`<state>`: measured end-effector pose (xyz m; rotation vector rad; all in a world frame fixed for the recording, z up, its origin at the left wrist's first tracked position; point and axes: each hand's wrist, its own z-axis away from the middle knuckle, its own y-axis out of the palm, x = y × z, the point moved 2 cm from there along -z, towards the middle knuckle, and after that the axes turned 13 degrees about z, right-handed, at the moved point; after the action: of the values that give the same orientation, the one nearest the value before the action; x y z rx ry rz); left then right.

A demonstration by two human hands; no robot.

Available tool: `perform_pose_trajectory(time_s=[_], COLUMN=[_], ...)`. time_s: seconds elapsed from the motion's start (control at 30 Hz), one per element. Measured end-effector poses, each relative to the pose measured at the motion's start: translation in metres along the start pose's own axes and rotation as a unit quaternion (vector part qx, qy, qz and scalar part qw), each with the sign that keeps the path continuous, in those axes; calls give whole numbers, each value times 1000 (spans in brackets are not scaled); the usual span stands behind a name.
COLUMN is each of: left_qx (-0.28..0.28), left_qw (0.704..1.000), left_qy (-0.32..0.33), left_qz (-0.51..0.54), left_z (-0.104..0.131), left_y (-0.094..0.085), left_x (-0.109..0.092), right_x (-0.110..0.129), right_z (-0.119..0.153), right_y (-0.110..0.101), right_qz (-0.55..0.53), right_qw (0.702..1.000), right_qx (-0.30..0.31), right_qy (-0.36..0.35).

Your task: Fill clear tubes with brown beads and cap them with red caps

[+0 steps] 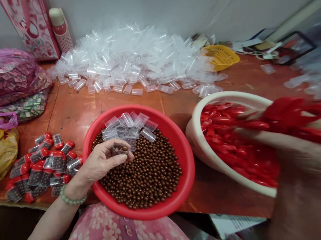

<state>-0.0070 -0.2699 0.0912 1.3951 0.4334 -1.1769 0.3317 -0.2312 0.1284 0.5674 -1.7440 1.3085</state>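
My left hand [105,159] pinches a small clear plastic tube [120,149] over a red basin [187,172], its open end facing up and some brown balls showing inside. Shiny brown balls [144,175] fill the basin, with loose clear tubes [128,123] heaped at its far side. On the right, my right hand [293,155] is smeared by motion at a white basin [206,157] of red plastic caps [227,152]. A clump of red caps [287,112] lies in that hand, above the basin's rim; its fingers are partly hidden.
Filled tubes with red caps [43,165] lie piled at the left. Behind, a large heap of clear tubes [135,56] runs along the wall, beside a yellow plastic basket [222,56]. Bags of small packets [11,78] and a flask [61,30] stand at the far left.
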Motion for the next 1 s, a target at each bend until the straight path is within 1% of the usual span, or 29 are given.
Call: perform_pose_trajectory(time_s=[0.03, 0.07, 0.1, 0.13, 0.2, 0.27, 0.33, 0.37, 0.4, 0.43, 0.47, 0.53, 0.6, 0.67, 0.7, 0.77, 0.8, 0.83, 0.9, 1.0], left_qx=[0, -4, -8, -10, -16, -25, -26, -23, -19, -17, -14, -6, -3, -8, -9, -1, 4, 11, 26, 44], left_qw=[1000, 1000, 1000, 1000, 1000, 999, 998, 998, 999, 999, 999, 998, 998, 997, 997, 996, 995, 996, 996, 997], left_qy=[-1, -4, -11, -17, -18, -12, -11, -12, -11, -10, -12, -23, -21, -13, -14, -27, -29, -25, -12, -11], left_qz=[-1, -4, -6, -6, -7, -26, -47, -49, -48, -48, -49, -54, -60, -70, -77, -89, -90, -89, -79, -68], left_z=[0, -1, -1, 0, 1, 4, 5, 6, 6, 6, 5, 4, 3, 2, 2, 2, 2, 1, 1, 3], left_y=[0, 1, 1, 1, 2, 3, 4, 4, 3, 3, 2, 0, -1, -2, -2, -2, -2, -1, -1, -2], left_x=[1, 1, 2, 2, 0, -3, -6, -7, -8, -7, -6, -4, -2, 0, 1, 2, 3, 4, 5, 8], right_x=[10, 20, 27, 32, 37, 34, 27, 23, 20, 17, 15, 15, 22, 39, 49, 73, 85, 94, 107, 113], right_z=[8, 16, 23, 29, 37, 40, 40, 39, 38, 37, 35, 33, 32, 35, 38, 47, 53, 58, 64, 66], right_y=[10, 22, 36, 50, 77, 100, 115, 120, 122, 124, 124, 119, 112, 104, 101, 101, 103, 108, 119, 133], right_qz=[-37, -49, -42, -16, 53, 199, 355, 410, 446, 463, 467, 453, 435, 406, 381, 289, 235, 199, 168, 167], right_qw=[998, 993, 984, 969, 932, 884, 820, 789, 766, 752, 744, 741, 747, 765, 780, 807, 811, 805, 795, 770], right_qx=[44, 104, 171, 240, 320, 337, 319, 308, 301, 298, 302, 314, 320, 308, 295, 293, 307, 335, 363, 391], right_qy=[4, -3, -26, -62, -161, -257, -318, -337, -352, -363, -371, -383, -388, -394, -400, -424, -439, -447, -456, -476])
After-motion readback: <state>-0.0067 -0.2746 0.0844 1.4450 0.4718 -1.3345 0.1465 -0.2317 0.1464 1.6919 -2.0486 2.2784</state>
